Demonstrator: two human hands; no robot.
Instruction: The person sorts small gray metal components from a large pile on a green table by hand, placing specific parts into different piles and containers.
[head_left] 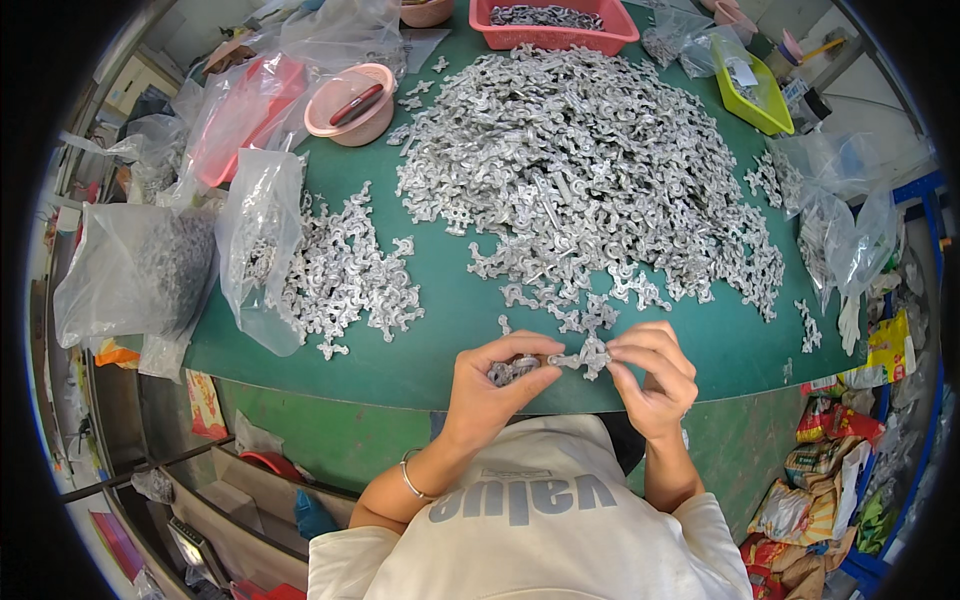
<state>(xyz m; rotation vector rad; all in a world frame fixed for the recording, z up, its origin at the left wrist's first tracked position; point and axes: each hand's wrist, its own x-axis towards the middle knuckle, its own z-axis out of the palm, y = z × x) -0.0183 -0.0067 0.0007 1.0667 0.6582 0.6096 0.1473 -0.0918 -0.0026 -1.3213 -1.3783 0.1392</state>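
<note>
Just above the near edge of the green table, my left hand (492,385) is closed, with silvery metal parts gathered in its palm and one pinched between thumb and fingertips. My right hand (655,378) pinches the other side of a small branched metal casting (592,357), so the piece spans the gap between both hands. Whether it is one part or two joined ones I cannot tell. Beyond my hands spreads a large heap of similar metal castings (590,170), its loose near edge almost reaching my fingers. A smaller pile of castings (355,270) lies to the left.
Clear plastic bags of parts (150,265) crowd the table's left side. A pink bowl (320,110) holds a dark red tool. A red basin (555,38) stands behind the heap, a yellow-green tray (750,95) at the far right. Colourful sacks (820,480) lie below right.
</note>
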